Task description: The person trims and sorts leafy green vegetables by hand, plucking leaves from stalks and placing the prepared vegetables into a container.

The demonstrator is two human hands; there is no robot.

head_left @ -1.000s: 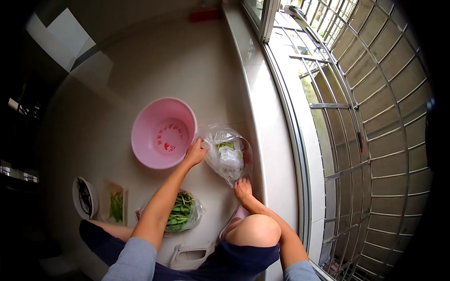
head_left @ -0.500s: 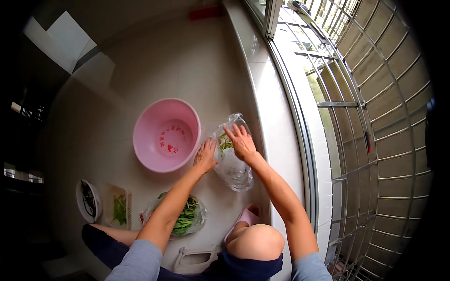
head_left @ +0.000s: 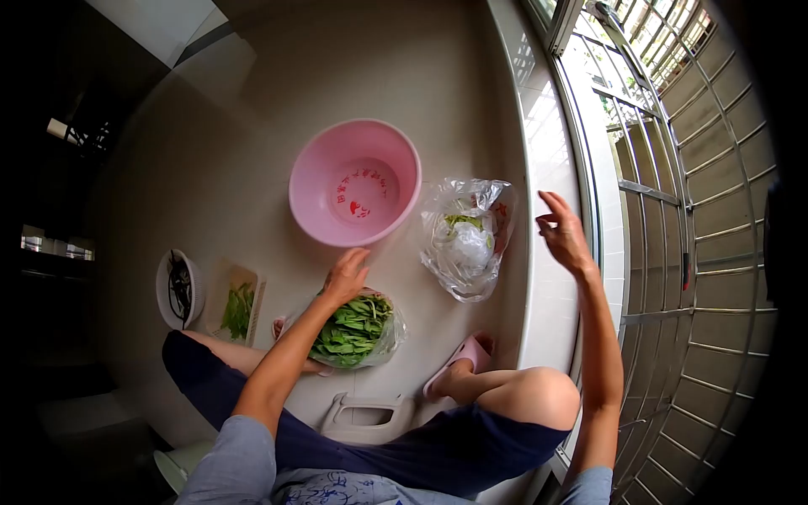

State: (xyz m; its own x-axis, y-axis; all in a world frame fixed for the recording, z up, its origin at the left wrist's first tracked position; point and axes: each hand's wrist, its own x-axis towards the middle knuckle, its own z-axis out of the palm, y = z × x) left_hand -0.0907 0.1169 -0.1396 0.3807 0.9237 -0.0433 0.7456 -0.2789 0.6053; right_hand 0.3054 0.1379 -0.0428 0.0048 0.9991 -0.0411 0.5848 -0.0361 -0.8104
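Note:
My left hand (head_left: pixel 345 276) hovers between the pink basin and the bag of greens, fingers loosely bent with nothing visible in them. Below it, leafy green vegetables (head_left: pixel 353 326) fill a clear plastic bag (head_left: pixel 392 338) on the floor. The pink basin (head_left: pixel 307 189) has red print on its inner bottom and looks bare inside. Off to the right, my right hand (head_left: pixel 564 236) is raised near the window ledge, fingers apart and holding nothing. Between the hands lies a crumpled clear plastic bag (head_left: pixel 467 252) with some green stems (head_left: pixel 463 221) showing inside.
At the left stand a white round basket (head_left: pixel 197 290) with dark things in it and a beige rectangular basket (head_left: pixel 257 301) with a few green leaves. A raised white ledge (head_left: pixel 539 151) runs beneath the barred window. A pale plastic stool (head_left: pixel 341 417) sits close to my legs.
Both hands have come away from the crumpled plastic bag. My right hand has swung out right over the ledge, and my left has drawn back toward the greens. The whole view has shifted.

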